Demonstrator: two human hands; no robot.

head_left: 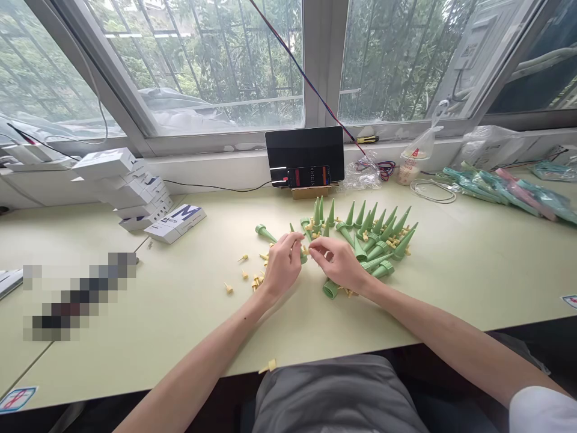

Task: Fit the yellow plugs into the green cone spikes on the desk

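Over the middle of the table, my left hand (pixel 283 263) is closed with its fingers around a green plastic spike (pixel 303 257); most of the spike is hidden behind the fingers. My right hand (pixel 339 262) faces it, thumb and forefinger pinched at a small yellow plug (pixel 306 249) between the hands. Many green cone-shaped spikes (pixel 381 246) stand or lie to the right and behind, with yellow plugs among them. Left of my left hand are loose yellow plugs (pixel 243 258), and one green spike (pixel 265 232) lies behind it.
A phone (pixel 311 177) leans on a black tablet (pixel 305 150) at the back. White boxes (pixel 135 186) are stacked at the left. A cup in a plastic bag (pixel 411 165) and bagged green and pink items (pixel 505 186) lie back right. One yellow plug (pixel 269 365) sits at the front edge.
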